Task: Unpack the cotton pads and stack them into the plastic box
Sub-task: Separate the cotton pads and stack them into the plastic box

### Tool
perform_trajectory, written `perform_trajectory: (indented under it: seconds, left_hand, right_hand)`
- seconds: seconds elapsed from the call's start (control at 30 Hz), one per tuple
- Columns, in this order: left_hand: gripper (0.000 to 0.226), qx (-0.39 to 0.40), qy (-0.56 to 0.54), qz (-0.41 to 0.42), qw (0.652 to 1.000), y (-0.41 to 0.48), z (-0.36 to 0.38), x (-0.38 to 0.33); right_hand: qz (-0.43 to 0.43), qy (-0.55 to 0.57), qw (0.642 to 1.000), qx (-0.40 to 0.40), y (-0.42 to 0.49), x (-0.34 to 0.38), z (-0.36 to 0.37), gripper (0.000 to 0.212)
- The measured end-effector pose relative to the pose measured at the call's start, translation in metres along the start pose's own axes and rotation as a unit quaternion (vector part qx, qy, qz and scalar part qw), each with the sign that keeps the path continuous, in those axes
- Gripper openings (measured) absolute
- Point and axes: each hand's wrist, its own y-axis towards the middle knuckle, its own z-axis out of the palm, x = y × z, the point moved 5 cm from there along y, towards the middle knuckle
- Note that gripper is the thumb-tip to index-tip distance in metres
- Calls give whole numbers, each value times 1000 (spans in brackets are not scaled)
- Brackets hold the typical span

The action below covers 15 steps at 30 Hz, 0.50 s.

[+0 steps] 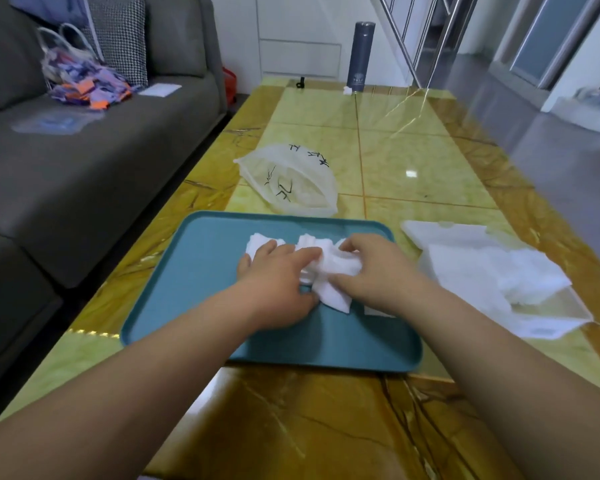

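Note:
A bunch of white cotton pads (333, 271) lies on a teal tray (194, 289) in front of me. My left hand (278, 275) and my right hand (371, 271) both grip this bunch from either side, fingers curled over it. More pads (258, 242) peek out beyond my left hand. To the right of the tray stands a clear plastic box (548, 313) with its lid open, holding a loose pile of white pads (482, 271). A translucent bag with black print (291, 181) lies behind the tray.
The yellow marble table (413, 161) carries a grey flask (361, 57) at its far end. A grey sofa (84, 161) with a colourful bag (80, 77) runs along the left. Open floor lies to the right.

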Motion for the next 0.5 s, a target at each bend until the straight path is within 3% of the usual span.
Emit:
perform_trajectory:
  seconds: [0.07, 0.17, 0.3, 0.4, 0.5]
  left_hand:
    - [72, -3, 13, -2, 1000, -15, 0, -4]
    - [73, -38, 14, -10, 999, -34, -6, -11]
    - [46, -148, -39, 0, 988, -53, -14, -23]
    - [26, -173, -152, -13, 973, -54, -10, -27]
    - [38, -148, -231, -26, 961, -49, 2, -32]
  right_hand:
    - [-7, 9, 1000, -18, -16, 0, -8, 15]
    - [-16, 41, 998, -43, -36, 1, -14, 21]
    - [6, 112, 988, -104, -62, -1, -28, 9]
    - [36, 224, 960, -162, -74, -5, -41, 12]
    - [103, 372, 914, -124, -80, -10, -36, 6]
